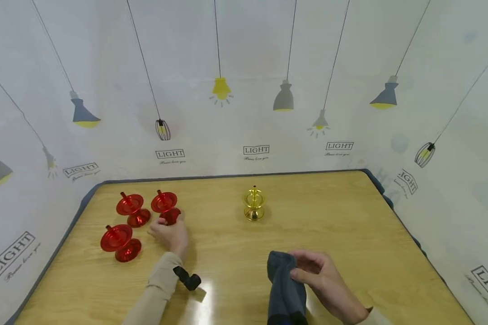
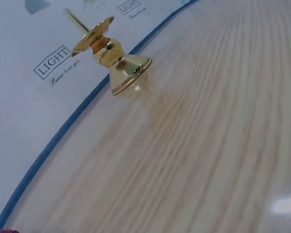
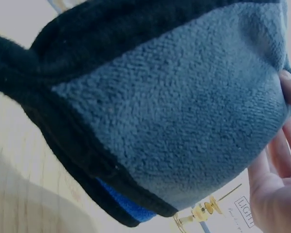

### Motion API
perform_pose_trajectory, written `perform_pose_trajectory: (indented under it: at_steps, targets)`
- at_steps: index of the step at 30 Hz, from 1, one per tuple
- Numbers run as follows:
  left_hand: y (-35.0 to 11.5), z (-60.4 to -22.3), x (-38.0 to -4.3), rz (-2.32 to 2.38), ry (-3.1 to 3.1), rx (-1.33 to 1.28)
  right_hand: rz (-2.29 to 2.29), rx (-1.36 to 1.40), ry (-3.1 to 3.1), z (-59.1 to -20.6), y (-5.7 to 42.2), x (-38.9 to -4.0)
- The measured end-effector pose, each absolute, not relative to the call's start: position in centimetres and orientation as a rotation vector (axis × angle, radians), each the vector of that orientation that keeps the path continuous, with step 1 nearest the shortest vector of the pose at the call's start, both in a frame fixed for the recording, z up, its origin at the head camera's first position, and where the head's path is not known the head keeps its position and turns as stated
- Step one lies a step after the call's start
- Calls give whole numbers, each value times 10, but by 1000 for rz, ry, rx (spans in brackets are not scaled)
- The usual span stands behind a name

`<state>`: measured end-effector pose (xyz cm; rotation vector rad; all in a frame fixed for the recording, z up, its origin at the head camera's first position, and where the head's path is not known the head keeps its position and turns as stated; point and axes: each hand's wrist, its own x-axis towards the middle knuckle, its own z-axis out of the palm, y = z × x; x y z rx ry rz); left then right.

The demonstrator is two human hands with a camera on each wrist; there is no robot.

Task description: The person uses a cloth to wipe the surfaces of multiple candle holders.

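At the left of the table, my left hand (image 1: pixel 172 235) grips the base of a shiny red candle holder (image 1: pixel 164 203), which stands on the wood. Two more red candle holders (image 1: pixel 130 204) stand beside it, one of them nearer the front. My right hand (image 1: pixel 324 283) pinches a folded grey-blue cloth (image 1: pixel 283 282) between thumb and fingers, and the cloth hangs down over the front of the table. Seen close in the right wrist view, the cloth (image 3: pixel 184 107) has black edging and a bright blue underside. The left wrist view does not show the left hand's fingers.
A gold candle holder (image 1: pixel 254 205) stands upright near the back middle of the wooden table (image 1: pixel 333 216). A dark blue edge borders the tabletop. White curtain-like sheeting (image 1: pixel 252 45) printed with lamps surrounds the back and sides.
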<state>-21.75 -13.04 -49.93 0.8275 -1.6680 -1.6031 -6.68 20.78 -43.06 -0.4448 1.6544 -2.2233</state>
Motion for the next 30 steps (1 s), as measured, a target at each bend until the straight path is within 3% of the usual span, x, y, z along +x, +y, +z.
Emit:
perform_pose_trajectory:
  at_steps: [12, 16, 21, 26, 30]
  targets:
    - [-158, -508, -236, -1796, -1773, 927, -2302, -448, 1477, -438, 233, -47]
    - [-155, -504, -241, -1823, -1834, 837, -2298, -370, 1529, -438, 237, -49]
    - [-137, -481, -225, -1920, -2053, 434, -2308, -72, 1577, -434, 227, -58]
    - [-108, -441, -194, -1940, -2313, -315, -2406, 241, 1639, -425, 213, -67]
    - [-88, -416, -161, -1872, -2383, -813, -2529, 190, 1649, -419, 202, -76]
